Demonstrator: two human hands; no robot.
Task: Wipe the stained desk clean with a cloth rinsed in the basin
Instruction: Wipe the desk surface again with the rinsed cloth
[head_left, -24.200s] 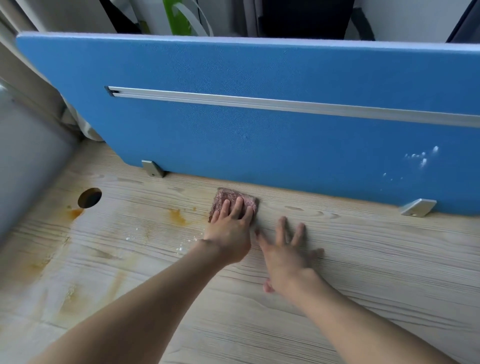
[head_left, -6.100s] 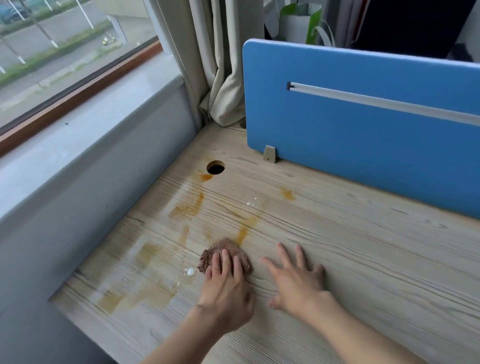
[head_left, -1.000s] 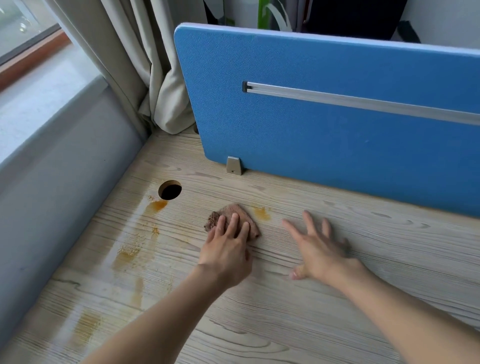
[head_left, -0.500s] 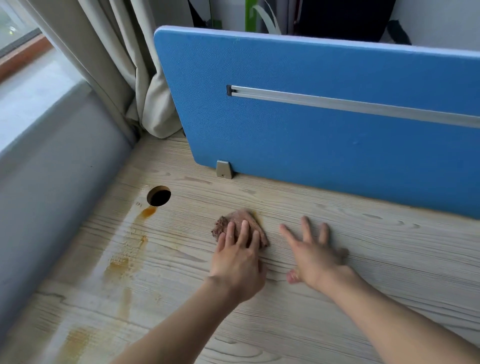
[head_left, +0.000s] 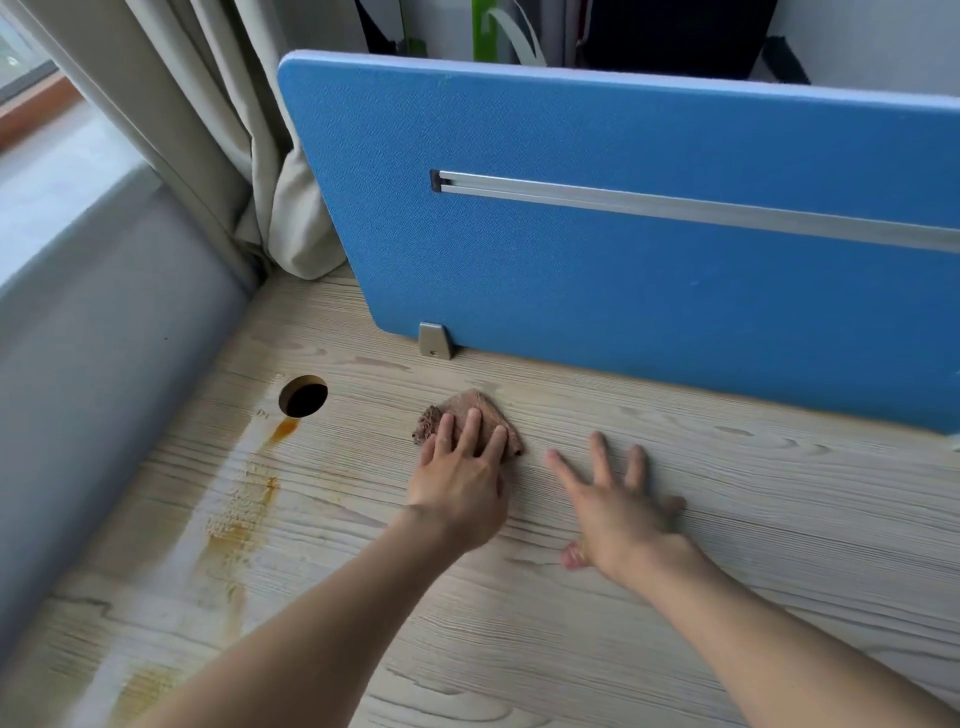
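**Cloth parked at the back, stains off at its 8–9 o'clock**

Clock is set from the wiper's seat, with 12 toward the blue partition (head_left: 571, 260). The left hand (head_left: 457, 483) lies flat on the brown cloth (head_left: 475, 402), fingers straight and pressing, not curled round it. The cloth sits bunched on the desk (head_left: 675, 623) near the partition's foot, with the metal bracket (head_left: 435, 340) at its 11. The right hand (head_left: 618, 504) is splayed on bare wood at the cloth's 4, holding nothing (looks like a brace).

The wood right of the cloth reads clean. Two marks are left:
- A small orange blot (head_left: 284, 428) touches the cable hole (head_left: 304, 396), at the cloth's 9.
- A long orange streak (head_left: 244, 514) lies at 8, with its long axis running 1-to-7 from the hole toward the near edge.

The left hand is the nearer one, so my guess is the next stroke goes left, then down along the streak. The basin is not in view.
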